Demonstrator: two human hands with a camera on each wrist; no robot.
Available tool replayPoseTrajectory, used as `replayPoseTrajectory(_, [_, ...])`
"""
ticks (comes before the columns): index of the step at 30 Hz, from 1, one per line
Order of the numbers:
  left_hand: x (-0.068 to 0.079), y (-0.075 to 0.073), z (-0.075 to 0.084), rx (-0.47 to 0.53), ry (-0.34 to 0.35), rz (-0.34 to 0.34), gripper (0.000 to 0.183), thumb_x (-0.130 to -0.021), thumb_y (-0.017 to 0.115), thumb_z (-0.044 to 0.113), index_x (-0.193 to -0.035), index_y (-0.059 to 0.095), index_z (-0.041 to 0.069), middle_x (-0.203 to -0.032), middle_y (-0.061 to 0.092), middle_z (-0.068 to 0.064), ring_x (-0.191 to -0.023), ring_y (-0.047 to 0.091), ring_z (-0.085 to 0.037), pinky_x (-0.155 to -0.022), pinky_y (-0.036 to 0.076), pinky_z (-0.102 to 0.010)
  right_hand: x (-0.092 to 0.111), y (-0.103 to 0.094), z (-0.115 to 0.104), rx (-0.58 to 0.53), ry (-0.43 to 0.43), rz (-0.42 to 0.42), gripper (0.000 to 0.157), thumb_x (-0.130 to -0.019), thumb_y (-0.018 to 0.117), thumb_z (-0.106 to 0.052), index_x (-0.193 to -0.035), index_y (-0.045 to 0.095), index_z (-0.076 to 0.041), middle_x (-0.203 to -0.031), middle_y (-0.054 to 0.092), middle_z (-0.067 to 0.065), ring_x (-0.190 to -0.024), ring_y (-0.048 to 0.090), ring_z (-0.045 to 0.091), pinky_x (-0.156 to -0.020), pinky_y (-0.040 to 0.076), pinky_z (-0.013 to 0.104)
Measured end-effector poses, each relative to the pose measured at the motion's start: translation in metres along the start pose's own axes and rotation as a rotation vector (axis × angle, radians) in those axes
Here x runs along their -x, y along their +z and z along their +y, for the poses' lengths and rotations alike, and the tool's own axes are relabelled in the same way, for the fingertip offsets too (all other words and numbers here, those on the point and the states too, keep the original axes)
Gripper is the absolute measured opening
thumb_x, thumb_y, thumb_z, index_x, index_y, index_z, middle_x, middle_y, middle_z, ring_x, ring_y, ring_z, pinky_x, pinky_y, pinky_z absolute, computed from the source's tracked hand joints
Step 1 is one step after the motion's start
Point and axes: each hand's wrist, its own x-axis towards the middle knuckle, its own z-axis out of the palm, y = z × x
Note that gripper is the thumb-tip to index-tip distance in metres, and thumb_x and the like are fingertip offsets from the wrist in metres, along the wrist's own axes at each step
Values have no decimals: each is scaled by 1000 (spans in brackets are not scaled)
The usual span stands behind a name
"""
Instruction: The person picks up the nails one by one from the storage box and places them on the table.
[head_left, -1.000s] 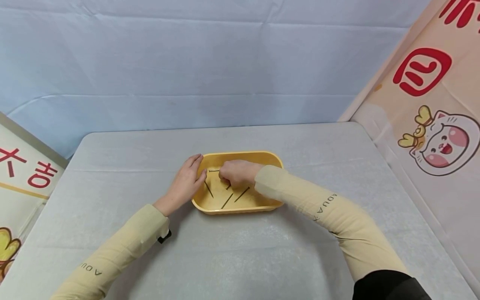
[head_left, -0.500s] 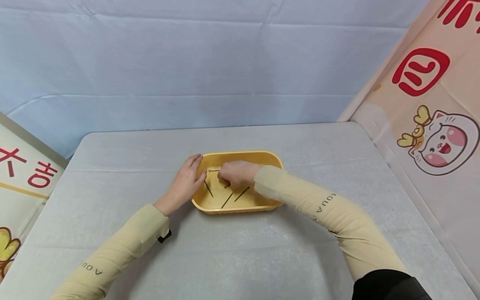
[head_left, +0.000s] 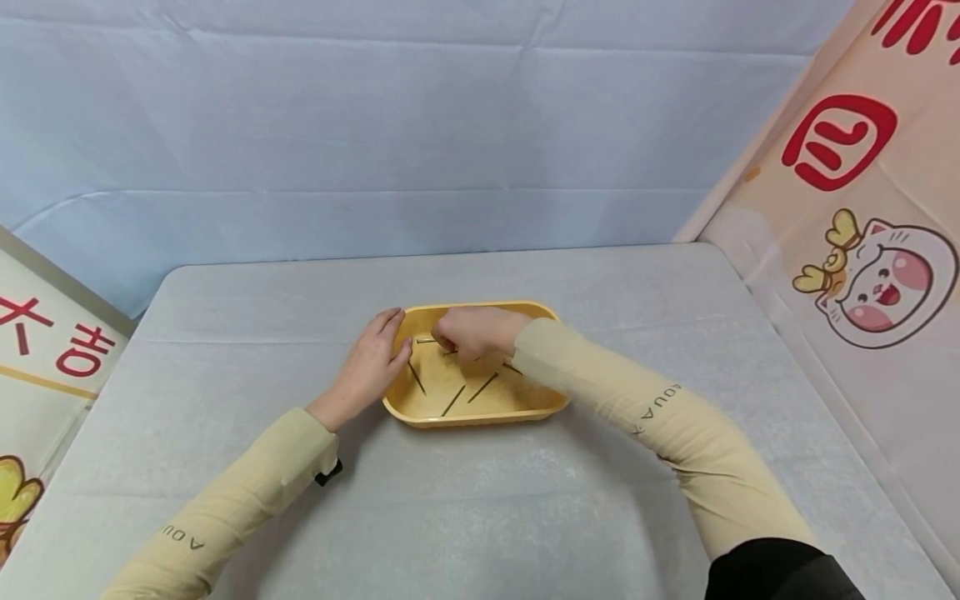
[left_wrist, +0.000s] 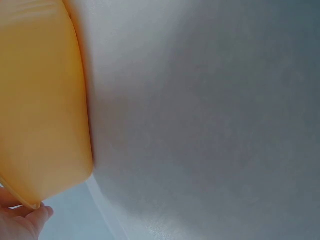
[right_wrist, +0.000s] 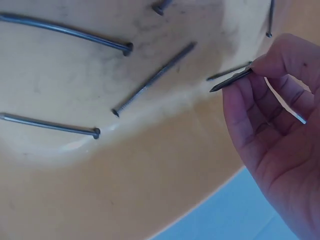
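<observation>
A yellow plastic basin (head_left: 480, 419) stands on the table with several dark metal nails scattered over its floor, such as one nail (head_left: 482, 388) near its front. My left hand (head_left: 367, 360) holds the basin's left end, thumb over the rim; its fingertips (left_wrist: 41, 216) show at the rim's corner in the left wrist view. Inside the basin, my right hand (head_left: 480, 333) pinches one nail (right_wrist: 231, 80) between thumb and index finger, pointed end outward. Just behind that nail, another nail (right_wrist: 222, 73) lies close to the basin wall. My right hand hides part of the basin floor.
A pale grey cloth covers the table (head_left: 465, 517). Behind it hangs a light blue cloth (head_left: 352, 133). Printed panels flank the table, one panel (head_left: 885, 200) on the right with a cartoon face and another panel (head_left: 52, 333) on the left.
My right hand has shifted toward the basin's back wall, uncovering a nail at the right side of the floor. My left hand and the basin have stayed put.
</observation>
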Motion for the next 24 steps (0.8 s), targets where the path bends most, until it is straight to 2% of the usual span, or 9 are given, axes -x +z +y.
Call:
replayPoseTrajectory(3, [0, 0, 0, 1, -3, -3, 48, -93, 48, 16, -131, 40, -11, -134, 40, -23, -124, 37, -34, -102, 33, -45, 0, -4, 1, -9, -16, 11, 10, -78, 55, 2, -82, 58, -7, -67, 46, -2, -61, 40, 11, -56, 32, 21])
replayPoseTrajectory(8, [0, 0, 0, 4, -6, 1, 47, -92, 49, 15, -131, 40, -10, -133, 40, -23, -124, 38, -34, -102, 33, -45, 2, -8, 4, -43, -16, 26, 12, -78, 55, 3, -78, 54, -9, -66, 46, -2, -60, 39, 11, -55, 32, 22])
replayPoseTrajectory(14, [0, 0, 0, 3, -7, 4, 47, -92, 49, 15, -131, 40, -10, -133, 40, -23, -124, 38, -34, -102, 33, -45, 6, -9, 9, -76, -22, 66, 5, -80, 58, -1, -83, 57, -5, -69, 49, -1, -61, 42, 12, -56, 34, 22])
replayPoseTrajectory(24, [-1, 0, 0, 3, -6, 7, 48, -92, 50, 15, -131, 40, -11, -133, 40, -23, -123, 38, -34, -102, 33, -45, 15, -17, 16, -197, -68, 108, 14, -73, 56, 3, -85, 59, -3, -71, 52, 1, -61, 41, 13, -56, 34, 22])
